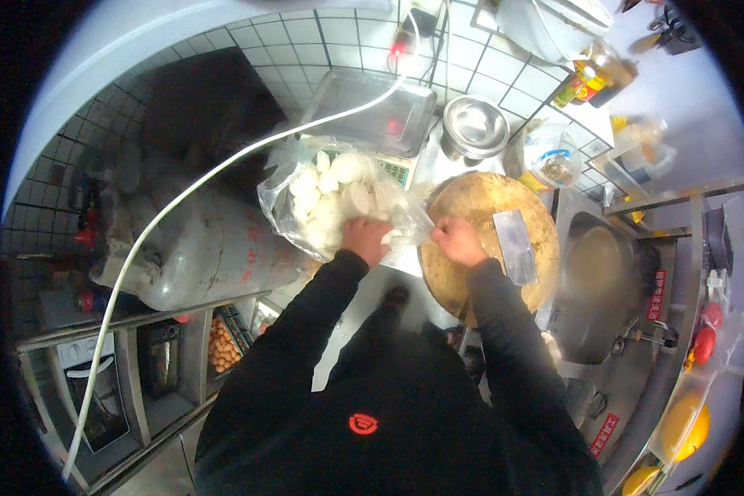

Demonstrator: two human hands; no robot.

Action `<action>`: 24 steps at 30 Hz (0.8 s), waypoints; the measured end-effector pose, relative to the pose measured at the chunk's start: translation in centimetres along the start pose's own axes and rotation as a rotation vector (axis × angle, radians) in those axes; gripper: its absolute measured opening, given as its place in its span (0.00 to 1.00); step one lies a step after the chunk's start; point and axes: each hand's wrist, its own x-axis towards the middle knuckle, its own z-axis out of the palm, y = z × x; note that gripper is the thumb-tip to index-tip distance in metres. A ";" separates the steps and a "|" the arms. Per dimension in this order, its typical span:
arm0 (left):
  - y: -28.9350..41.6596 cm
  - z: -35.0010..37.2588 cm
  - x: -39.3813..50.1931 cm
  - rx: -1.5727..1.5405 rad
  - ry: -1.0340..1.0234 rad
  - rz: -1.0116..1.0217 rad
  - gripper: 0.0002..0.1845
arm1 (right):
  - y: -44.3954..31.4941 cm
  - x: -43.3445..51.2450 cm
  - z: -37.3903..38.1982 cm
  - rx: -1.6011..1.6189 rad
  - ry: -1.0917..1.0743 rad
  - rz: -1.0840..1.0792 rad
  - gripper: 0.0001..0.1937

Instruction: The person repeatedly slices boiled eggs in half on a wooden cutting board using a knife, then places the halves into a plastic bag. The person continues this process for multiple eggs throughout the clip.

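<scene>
A clear plastic bag [271, 197] lies in front of a weighing scale [369, 115], filled with several pale, rounded food pieces [327, 208] that I cannot identify exactly. My left hand [366, 240] rests at the near side of the bag, fingers on the plastic and partly hidden by it. My right hand [459, 240] is closed on the bag's gathered right edge, above the left part of a round wooden chopping board [471, 192]. A cleaver blade [514, 247] lies flat on the board, right of my right hand; its handle is not plainly visible.
Stacked steel bowls [476, 127] stand behind the board. A sink [595, 291] is at the right. A white cable [223, 166] crosses the view's left half. Eggs [224, 347] sit on a lower shelf at left, below a large grey cylinder [204, 254].
</scene>
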 end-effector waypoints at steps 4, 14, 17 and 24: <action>-0.3 1.2 0.6 0.094 -0.070 0.110 0.22 | -2.7 -0.3 1.4 -0.288 0.091 0.086 0.11; -0.4 2.8 0.5 0.090 0.081 0.102 0.17 | -6.5 4.9 6.3 -0.446 -0.165 0.053 0.11; -0.6 2.5 1.0 0.035 0.102 0.076 0.18 | -4.3 4.5 6.8 -0.589 -0.192 0.007 0.10; -1.7 2.1 1.9 -0.183 0.107 0.037 0.16 | -4.5 -0.3 1.0 -0.543 -0.205 -0.527 0.08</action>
